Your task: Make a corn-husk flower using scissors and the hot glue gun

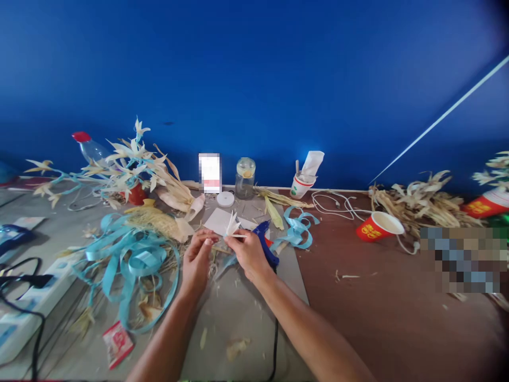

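Note:
My right hand (249, 253) is pinched on a small pale corn-husk flower (232, 225) with pointed petals, held just above the grey mat (234, 313). My left hand (198, 255) is curled beside it, fingertips closed near the flower's stem; what it grips is too small to make out. A blue glue gun (265, 241) lies right behind my right hand, its black cord running toward me. A pile of light-blue ribbon (133, 260) sits to the left of my left hand.
A branch of husk flowers (127, 164) stands at the back left beside a plastic bottle (89, 148). A glass jar (245, 178), paper cup with tools (301, 185), tipped red cup (379, 226), husk heap (421, 204), white cable (338, 204) and power strip (27, 307) surround.

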`<state>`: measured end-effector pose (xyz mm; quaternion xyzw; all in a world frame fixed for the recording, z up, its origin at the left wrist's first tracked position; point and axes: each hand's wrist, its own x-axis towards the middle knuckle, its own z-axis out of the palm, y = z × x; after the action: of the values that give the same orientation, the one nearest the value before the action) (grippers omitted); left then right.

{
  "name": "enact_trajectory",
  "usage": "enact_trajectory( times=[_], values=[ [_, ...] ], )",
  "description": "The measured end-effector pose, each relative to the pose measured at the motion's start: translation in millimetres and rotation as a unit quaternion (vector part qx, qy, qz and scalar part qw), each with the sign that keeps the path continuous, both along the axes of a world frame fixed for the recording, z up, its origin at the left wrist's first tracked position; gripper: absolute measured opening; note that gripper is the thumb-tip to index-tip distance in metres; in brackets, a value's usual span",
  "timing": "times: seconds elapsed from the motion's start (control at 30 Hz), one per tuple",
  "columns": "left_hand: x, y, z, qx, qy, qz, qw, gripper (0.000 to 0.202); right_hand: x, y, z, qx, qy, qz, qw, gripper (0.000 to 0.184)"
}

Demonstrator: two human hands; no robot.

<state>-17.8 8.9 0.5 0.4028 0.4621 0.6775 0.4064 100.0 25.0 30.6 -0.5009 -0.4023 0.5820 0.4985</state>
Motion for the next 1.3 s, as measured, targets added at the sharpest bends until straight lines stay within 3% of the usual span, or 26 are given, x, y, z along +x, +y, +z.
enact_trajectory(
  times=[0.07,0.13,0.23,0.37,0.53,0.63,0.87,1.07,1.3],
  values=[
    [-2.3,2.1,0.3,-0.024,-0.076,0.001,0.997,0.015,3.9,1.3,-0.9,0.028,-0.052,0.024,0.998,0.011],
    [-4.3,3.5,-0.8,-0.06,-0.095,-0.013,0.994,0.019,6.0,2.3,-2.0,0.055,-0.089,0.048,0.993,0.011],
    [-5.6,4.3,-4.8,-0.104,-0.063,-0.064,0.99,0.023,6.1,3.0,-3.2,0.082,-0.129,0.072,0.986,0.011],
    [-5.1,4.3,-10.4,-0.102,-0.038,-0.12,0.987,0.024,4.8,3.6,-6.5,0.081,-0.153,0.076,0.982,0.014],
    [-2.5,3.1,-7.4,-0.106,-0.055,-0.143,0.982,0.027,3.4,5.6,-14.6,0.061,-0.101,0.093,0.989,0.012],
    [-1.1,2.6,-2.8,-0.13,-0.11,-0.17,0.971,0.027,2.2,6.5,-16.8,0.037,-0.049,0.088,0.994,0.01],
    [-5.6,2.7,2.9,-0.151,-0.203,-0.228,0.94,0.025,1.6,3.1,-4.7,0.013,-0.004,0.103,0.995,0.006],
    [-7.6,1.9,0.0,-0.163,-0.223,-0.213,0.937,0.019,2.6,0.0,-1.4,-0.007,-0.03,0.09,0.995,0.012],
    [-7.4,2.1,-1.6,-0.154,-0.258,-0.221,0.928,0.016,-0.8,-2.2,-7.9,0.035,-0.112,0.071,0.991,0.01]
  ],
)
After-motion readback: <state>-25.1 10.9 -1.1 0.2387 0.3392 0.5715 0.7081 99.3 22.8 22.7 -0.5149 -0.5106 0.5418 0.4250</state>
